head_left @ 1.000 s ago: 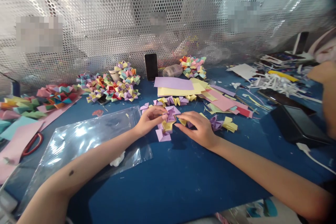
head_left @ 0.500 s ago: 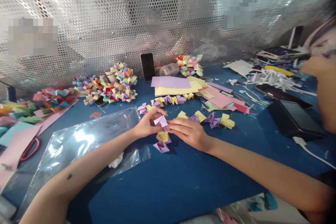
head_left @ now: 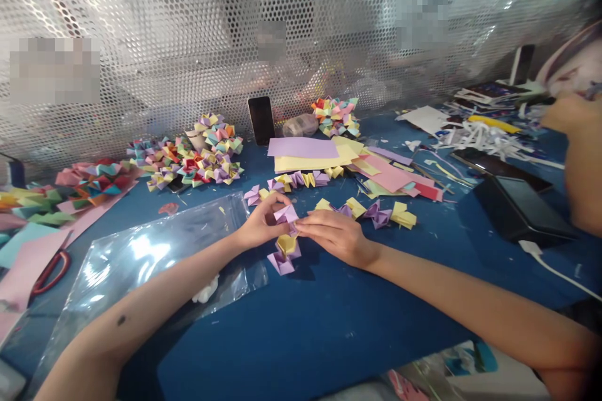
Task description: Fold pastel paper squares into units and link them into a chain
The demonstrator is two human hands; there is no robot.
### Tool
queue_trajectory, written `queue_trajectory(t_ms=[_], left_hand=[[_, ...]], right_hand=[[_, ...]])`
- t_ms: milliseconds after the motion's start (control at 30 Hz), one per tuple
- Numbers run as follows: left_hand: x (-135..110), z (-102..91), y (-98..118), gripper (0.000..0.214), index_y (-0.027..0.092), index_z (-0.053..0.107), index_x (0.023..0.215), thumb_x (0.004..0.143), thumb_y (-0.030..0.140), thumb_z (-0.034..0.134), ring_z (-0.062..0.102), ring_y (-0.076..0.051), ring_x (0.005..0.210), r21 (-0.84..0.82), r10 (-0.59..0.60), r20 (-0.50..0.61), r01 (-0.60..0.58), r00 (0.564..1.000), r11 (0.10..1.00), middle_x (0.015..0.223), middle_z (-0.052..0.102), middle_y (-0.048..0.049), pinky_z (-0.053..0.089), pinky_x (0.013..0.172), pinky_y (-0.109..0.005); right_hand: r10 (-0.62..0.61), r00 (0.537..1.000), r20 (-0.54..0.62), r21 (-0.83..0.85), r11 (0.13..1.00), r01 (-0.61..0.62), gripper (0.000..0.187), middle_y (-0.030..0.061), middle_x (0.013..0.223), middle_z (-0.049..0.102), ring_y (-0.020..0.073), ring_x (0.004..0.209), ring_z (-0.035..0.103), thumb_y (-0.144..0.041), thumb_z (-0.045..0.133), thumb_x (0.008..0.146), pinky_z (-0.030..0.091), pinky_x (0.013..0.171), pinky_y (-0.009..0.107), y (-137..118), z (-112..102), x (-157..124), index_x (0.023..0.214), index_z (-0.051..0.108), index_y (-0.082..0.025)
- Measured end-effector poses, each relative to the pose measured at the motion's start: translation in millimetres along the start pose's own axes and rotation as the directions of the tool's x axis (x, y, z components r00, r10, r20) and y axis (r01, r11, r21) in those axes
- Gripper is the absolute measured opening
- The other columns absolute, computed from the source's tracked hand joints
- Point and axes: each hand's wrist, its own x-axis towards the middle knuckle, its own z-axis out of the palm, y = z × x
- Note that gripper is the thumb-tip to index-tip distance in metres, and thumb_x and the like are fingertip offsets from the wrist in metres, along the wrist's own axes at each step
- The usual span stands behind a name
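Both my hands meet at the middle of a blue table (head_left: 329, 319). My left hand (head_left: 258, 224) pinches the top of a short chain of folded purple and yellow paper pieces (head_left: 285, 244), which hangs down to the table. My right hand (head_left: 336, 233) closes its fingertips on the same chain from the right. Loose folded purple and yellow pieces (head_left: 376, 213) lie just beyond my right hand. Another row of such pieces (head_left: 294, 180) lies behind my left hand.
A clear plastic bag (head_left: 145, 257) lies left. Red-handled scissors (head_left: 49, 270) sit at far left. Flat coloured paper sheets (head_left: 320, 155), heaps of finished folded pieces (head_left: 202, 153), an upright phone (head_left: 261, 120) and a black device (head_left: 522, 213) surround. Another person's arm (head_left: 580, 163) is at right.
My hands drew together and lifted the paper chain slightly. My right hand moved from the loose pieces onto the chain. The view shifted a little.
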Motion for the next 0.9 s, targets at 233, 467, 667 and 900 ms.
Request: queue_trajectory(t_ms=[233,467,667,900], left_hand=[[2,0.7,0,0.033,0.016,0.04,0.075,0.071,0.024,0.072,0.054,-0.005,0.056,-0.089,-0.02,-0.036,0.017,0.999,0.996,0.066,0.053,0.0053,0.043,0.056,-0.016],[-2,-5.4,0,0.023,0.013,0.058,0.086,0.071,0.025,0.071,0.063,-0.013,0.073,-0.141,-0.065,0.016,0.067,0.998,0.988,0.079,0.064,-0.0025,0.047,0.069,-0.022],[-1,-8.1,-4,0.033,0.017,0.061,0.097,0.067,0.018,0.075,0.065,-0.016,0.079,-0.151,-0.059,0.062,0.068,0.996,0.986,0.089,0.067,-0.0052,0.048,0.072,-0.025],[2,-5.2,-6,0.026,0.016,0.066,0.093,0.069,0.02,0.074,0.066,-0.014,0.079,-0.118,-0.019,-0.025,0.016,1.0,0.993,0.086,0.07,-0.0045,0.051,0.073,-0.023]], right_hand=[[0.106,0.988,-0.112,0.003,0.994,-0.106,0.029,0.0071,0.091,0.068,0.0141,0.085,0.064,-0.015,0.065,0.079,0.056,0.078,0.028,2,2,2,0.108,0.062,-0.017],[0.147,0.978,-0.151,0.006,0.989,-0.148,0.024,0.0069,0.092,0.068,0.0148,0.086,0.064,-0.016,0.063,0.08,0.055,0.078,0.028,1,-2,6,0.104,0.064,-0.019],[0.298,0.94,-0.164,0.112,0.953,-0.282,0.023,0.0066,0.094,0.069,0.0151,0.086,0.065,-0.019,0.065,0.079,0.054,0.078,0.028,3,-8,5,0.101,0.066,-0.02],[0.451,0.885,-0.121,0.22,0.881,-0.419,0.021,0.0059,0.092,0.07,0.0174,0.086,0.066,-0.026,0.068,0.076,0.055,0.077,0.029,4,-9,5,0.097,0.069,-0.021]])
